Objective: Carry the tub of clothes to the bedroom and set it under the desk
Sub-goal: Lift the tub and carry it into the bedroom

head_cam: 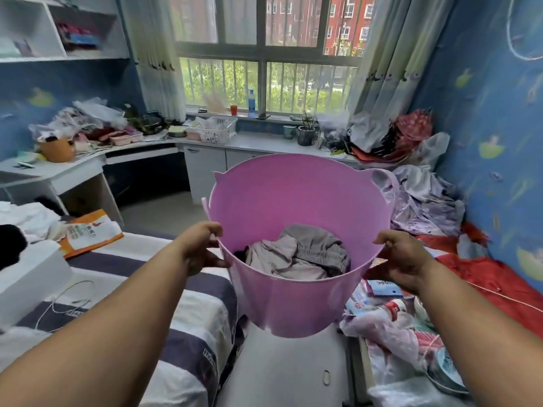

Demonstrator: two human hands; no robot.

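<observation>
**Pink tub held aloft in the bedroom**

A person held a pink plastic tub [296, 295] out in front of them with both arms extended, clear of the floor [282, 377]. The left hand [202, 249] gripped the tub's near-left rim, thumb over the top edge and fingers curled against the outer wall. The right hand [401, 261] gripped the near-right rim the same way. Grey clothes [302, 254] lay crumpled in the bottom of the tub.

The tub hung above a narrow strip of floor between a striped bed [188, 318] on the left and a cluttered surface with plastic bags [385, 327] and a red cloth [482, 277] on the right. Beyond it stood a white corner desk [88, 168] piled with items, running under a barred window [267, 54] with pale curtains [382, 69]. The dark gap under the desk [141, 180] lay ahead and to the left, well apart from the tub.
</observation>
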